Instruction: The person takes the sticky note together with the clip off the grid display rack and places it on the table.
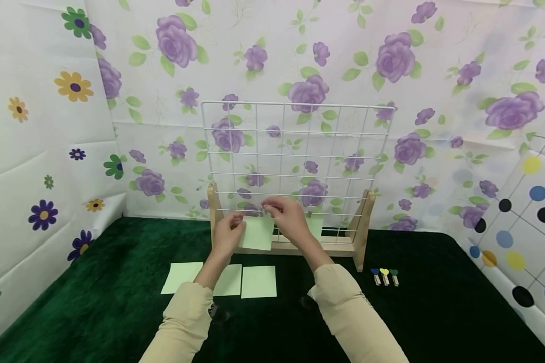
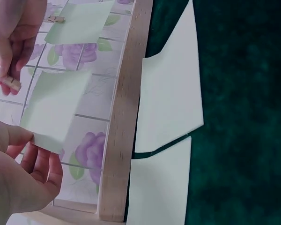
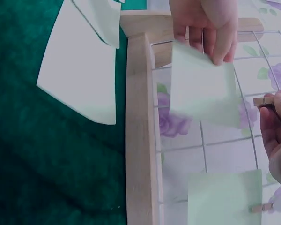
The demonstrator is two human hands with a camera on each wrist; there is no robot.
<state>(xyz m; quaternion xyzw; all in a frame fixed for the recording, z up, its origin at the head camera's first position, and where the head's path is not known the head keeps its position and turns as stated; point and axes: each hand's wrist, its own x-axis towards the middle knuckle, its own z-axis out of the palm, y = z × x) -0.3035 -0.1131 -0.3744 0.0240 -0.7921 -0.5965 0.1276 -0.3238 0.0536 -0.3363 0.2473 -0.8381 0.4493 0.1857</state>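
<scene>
The white wire grid point(image 1: 297, 166) stands upright in its wooden frame point(image 1: 359, 227) at the back of the green bench point(image 1: 95, 302), and everything else is placed from it. The left hand point(image 1: 229, 233) pinches the lower left corner of a pale green note point(image 1: 257, 233) between thumb and fingers and holds the sheet flat against the bottom rows of the grid, just above the wooden base rail. The right hand point(image 1: 287, 218) is at the note's top edge, its fingers curled round a small wooden clip point(image 3: 263, 101) whose tip sits against the grid wire beside the sheet. The pictures do not show whether the clip already bites the paper. A second green note point(image 3: 225, 197) hangs on the grid just right of the held one, fastened by its own wooden clip point(image 3: 262, 207). In front of the grid, three more green notes point(image 1: 259, 281) lie flat on the bench in a row, edges nearly touching. Near the frame's right foot lie three small pegs point(image 1: 384, 276), side by side, with blue, yellow and green heads.
</scene>
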